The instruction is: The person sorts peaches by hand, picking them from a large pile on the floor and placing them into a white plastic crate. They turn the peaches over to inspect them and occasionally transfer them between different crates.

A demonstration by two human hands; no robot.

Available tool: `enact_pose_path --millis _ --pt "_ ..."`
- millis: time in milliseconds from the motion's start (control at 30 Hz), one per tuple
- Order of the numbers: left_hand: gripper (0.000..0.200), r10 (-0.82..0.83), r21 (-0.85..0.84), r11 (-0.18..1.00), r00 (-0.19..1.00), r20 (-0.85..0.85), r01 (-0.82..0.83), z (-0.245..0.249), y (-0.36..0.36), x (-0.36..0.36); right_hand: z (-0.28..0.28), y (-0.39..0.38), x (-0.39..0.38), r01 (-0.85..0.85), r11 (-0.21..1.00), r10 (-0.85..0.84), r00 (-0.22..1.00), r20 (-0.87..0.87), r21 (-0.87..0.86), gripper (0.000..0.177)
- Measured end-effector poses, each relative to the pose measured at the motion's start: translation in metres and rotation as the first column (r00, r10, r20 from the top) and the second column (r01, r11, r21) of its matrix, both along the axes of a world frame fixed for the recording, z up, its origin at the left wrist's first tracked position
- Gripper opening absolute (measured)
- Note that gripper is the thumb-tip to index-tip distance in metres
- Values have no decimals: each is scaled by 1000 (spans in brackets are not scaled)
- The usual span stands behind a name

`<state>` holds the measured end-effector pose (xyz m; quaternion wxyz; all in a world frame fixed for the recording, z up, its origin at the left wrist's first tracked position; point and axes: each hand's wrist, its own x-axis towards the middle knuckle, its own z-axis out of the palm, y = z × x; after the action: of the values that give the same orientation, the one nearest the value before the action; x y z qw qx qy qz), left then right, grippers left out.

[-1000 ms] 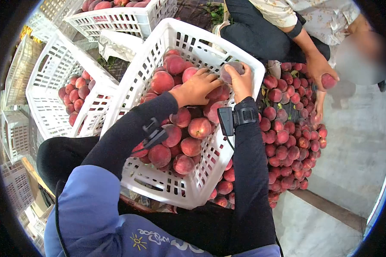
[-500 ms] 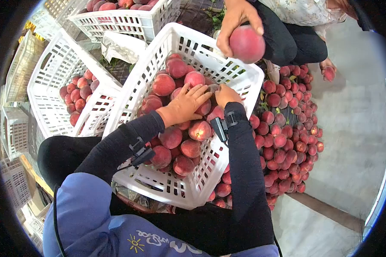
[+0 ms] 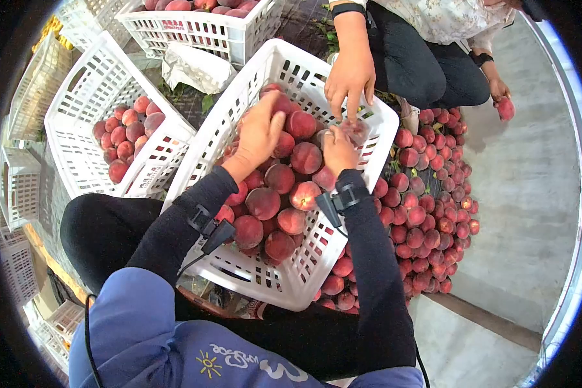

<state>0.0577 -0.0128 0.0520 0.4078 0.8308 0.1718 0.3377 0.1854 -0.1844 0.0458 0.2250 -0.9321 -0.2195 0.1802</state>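
**Red peaches (image 3: 265, 202) heaped in white crate (image 3: 284, 284)**

Fingers of the left hand (image 3: 258, 132) lie loosely spread on the heap. Those of the right hand (image 3: 338, 152) curl on a pale peach (image 3: 357, 131) at the far corner, under a co-worker's hand (image 3: 350, 74). So crowded, knuckles may bruise fruit.

Enter the centre crate (image 3: 291, 284) from above only; its slotted walls (image 3: 317, 240) close every side. A co-worker's hand (image 3: 350, 77) blocks the far right corner, just beside your right hand (image 3: 337, 150). Heaped peaches (image 3: 265, 202) fill the crate. At right, a peach pile (image 3: 427, 213) covers the ground against the crate; the concrete floor (image 3: 530, 194) beyond it lies open.
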Motion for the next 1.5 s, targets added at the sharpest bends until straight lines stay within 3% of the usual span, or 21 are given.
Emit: enact_pose_path --millis 67,133,200,267,333,400,533,667,733,867,1133,1200,1233,1267,1300,1333,1367,1400,1433,1467,1500 --pt "40 35 -52 998 999 8 -34 2 10 -6 -10 16 -22 12 998 -29 958 287 61 42" --pt "38 69 -118 991 998 -8 -70 1 7 -20 -18 19 -50 -19 998 2 958 286 55 42" --pt "38 62 -141 988 998 -10 -63 5 5 -29 -27 21 -68 -18 1000 26 822 569 -20 44" --pt "44 24 -148 989 999 -22 -27 -3 0 -35 -25 14 -74 -44 998 59 845 531 -42 48" --pt "51 47 352 932 933 -356 87 -10 -5 -40 -17 18 -81 -92 992 125 834 538 -88 49" --pt "55 -154 328 901 916 -371 284 -25 -14 -42 -15 26 -91 -101 987 153 832 534 -125 53" --pt "54 -122 543 773 917 -380 328 -36 -6 -14 -25 38 -95 -83 989 138 833 536 -127 60" --pt "48 -202 466 776 867 -455 426 -36 1 -12 -13 41 -88 -88 995 99 880 465 -45 60" --pt "52 -189 462 782 866 -463 418 -35 3 -15 -14 42 -82 -46 998 64 779 623 -44 58" --pt "73 -208 398 822 865 -457 408 -28 -2 -24 -26 49 -78 18 997 30 794 607 -73 56" --pt "71 -75 448 838 879 -471 312 14 7 -54 -12 34 -64 -14 998 48 839 542 -66 61" --pt "66 -62 488 826 905 -421 284 21 15 -68 3 16 -31 -115 967 121 993 -13 227 60" --pt "64 -41 481 836 905 -424 263 17 18 -75 -17 1 -15 -78 916 91 996 -15 395 57" --pt "62 -20 477 845 905 -424 242 18 18 -81 11 -13 -13 -63 926 100 992 -80 372 55" --pt "50 -13 539 824 958 -286 173 32 10 -91 47 -22 -13 -74 948 108 990 -94 310 54" --pt "50 -28 548 816 960 -279 183 52 0 -96 47 -38 3 -132 900 149 989 -9 416 53" --pt "40 -154 373 882 924 -350 289 76 -16 -99 98 -43 -13 -56 903 85 995 -51 425 54" --pt "31 -285 181 907 872 -397 379 103 -34 -101 63 -63 24 54 872 -27 998 -63 486 53" --pt "22 -401 164 882 886 -233 442 138 -60 -103 87 -74 26 72 874 -56 997 -49 481 53" --pt "31 -461 62 887 881 106 457 151 -99 -115 143 -74 -9 198 772 -96 976 -197 604 51" --pt "39 -557 35 819 777 292 573 213 -129 -147 150 -91 4 152 831 -117 988 -99 535 50"
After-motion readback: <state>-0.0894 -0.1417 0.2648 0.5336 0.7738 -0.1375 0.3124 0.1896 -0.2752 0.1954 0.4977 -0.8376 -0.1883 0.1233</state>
